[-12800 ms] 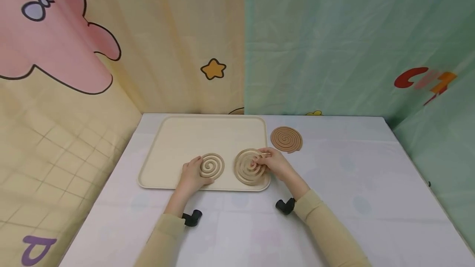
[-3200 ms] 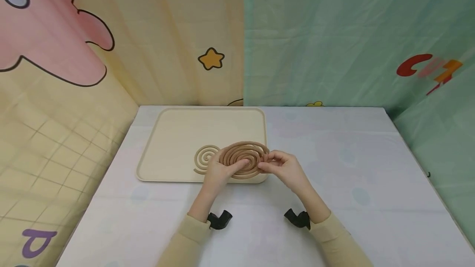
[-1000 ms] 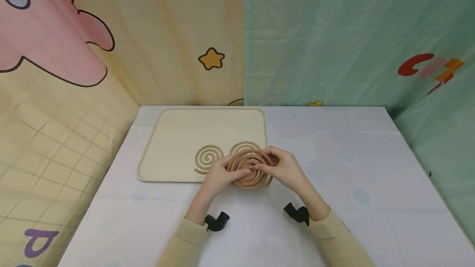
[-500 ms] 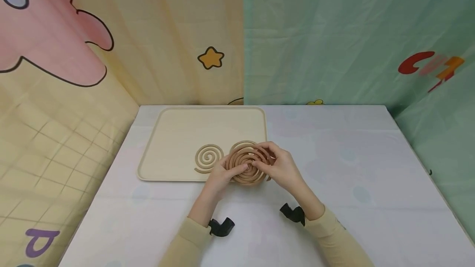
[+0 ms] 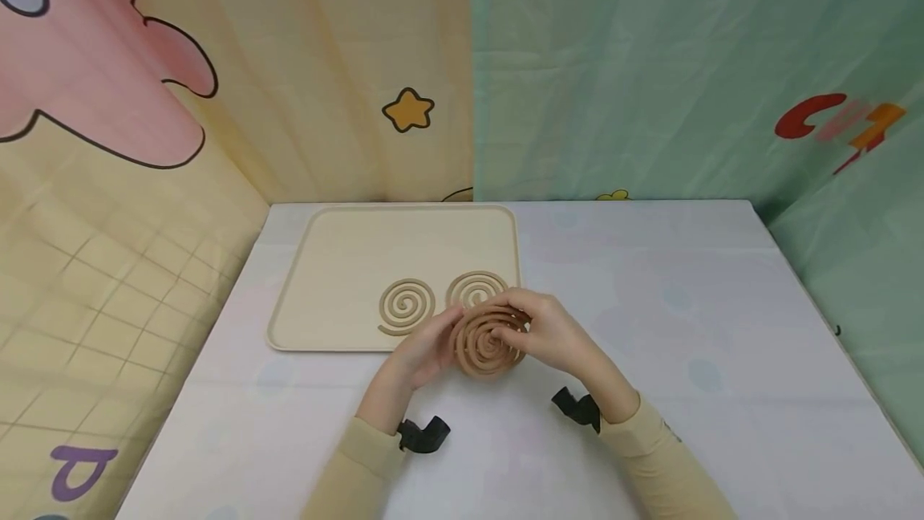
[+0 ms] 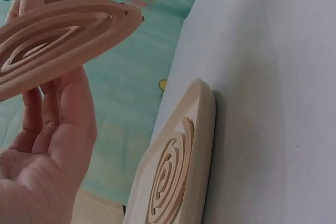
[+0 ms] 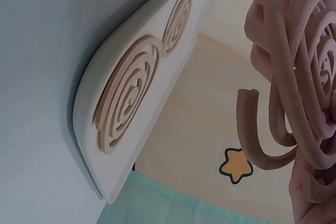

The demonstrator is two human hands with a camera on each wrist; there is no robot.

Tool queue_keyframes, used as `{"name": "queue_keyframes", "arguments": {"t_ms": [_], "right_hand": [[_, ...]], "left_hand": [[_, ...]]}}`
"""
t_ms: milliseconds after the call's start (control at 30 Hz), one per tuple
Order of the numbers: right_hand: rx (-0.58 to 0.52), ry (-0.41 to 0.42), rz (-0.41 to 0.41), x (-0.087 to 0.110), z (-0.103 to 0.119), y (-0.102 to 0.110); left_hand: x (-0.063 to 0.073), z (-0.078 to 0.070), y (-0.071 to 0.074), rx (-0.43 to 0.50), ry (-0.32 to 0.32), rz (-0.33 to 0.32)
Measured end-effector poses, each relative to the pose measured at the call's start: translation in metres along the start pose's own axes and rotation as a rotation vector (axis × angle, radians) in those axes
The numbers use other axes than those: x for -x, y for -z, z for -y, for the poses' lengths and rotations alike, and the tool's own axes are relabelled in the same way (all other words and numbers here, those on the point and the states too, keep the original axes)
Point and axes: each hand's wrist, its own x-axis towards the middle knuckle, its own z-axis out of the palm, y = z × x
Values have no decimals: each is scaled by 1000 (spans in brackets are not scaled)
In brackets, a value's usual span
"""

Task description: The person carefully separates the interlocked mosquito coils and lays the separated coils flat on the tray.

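Note:
A brown mosquito coil point(image 5: 488, 350), its nested spirals partly spread apart, is held up over the front right edge of the cream tray point(image 5: 325, 279). My right hand point(image 5: 554, 334) pinches it from the right, thumb on its face. One curved coil end juts out separately in the right wrist view. At the coil's left side is my left hand point(image 5: 415, 351); in the left wrist view its palm faces up with loose fingers reaching to the coil's underside. Two paler coils lie on the tray: the left coil point(image 5: 407, 306) and the right coil point(image 5: 476, 286), the latter partly covered by my right hand.
The tray stands at the back left of the white-covered table point(image 5: 650, 295). A cream curtain point(image 5: 346, 87) and a green curtain point(image 5: 650, 71) hang behind it. Each wrist carries a black camera mount.
The brown coil has gone from lying right of the tray into my hands. A paler coil was set on the tray's right side. Just now my left thumb left the brown coil's face.

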Motion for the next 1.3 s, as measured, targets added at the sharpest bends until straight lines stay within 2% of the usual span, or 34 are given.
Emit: {"name": "queue_keyframes", "arguments": {"t_ms": [100, 267, 500, 767, 900, 1000, 1100, 1300], "right_hand": [[15, 25, 25, 0, 2, 1], [29, 40, 40, -1, 3, 2], [100, 93, 29, 0, 3, -1], [162, 173, 41, 0, 4, -1], [187, 195, 47, -1, 7, 0], [183, 189, 42, -1, 8, 1], [156, 165, 1, -1, 7, 2], [-62, -13, -58, 1, -3, 7]], "left_hand": [[0, -2, 1, 21, 25, 32], [-1, -2, 2, 37, 26, 76], [0, 0, 4, 76, 39, 81], [0, 1, 3, 69, 91, 100], [0, 1, 3, 58, 96, 111], [0, 1, 2, 72, 80, 113], [1, 0, 0, 113, 54, 102], [7, -4, -5, 273, -16, 46]]}}
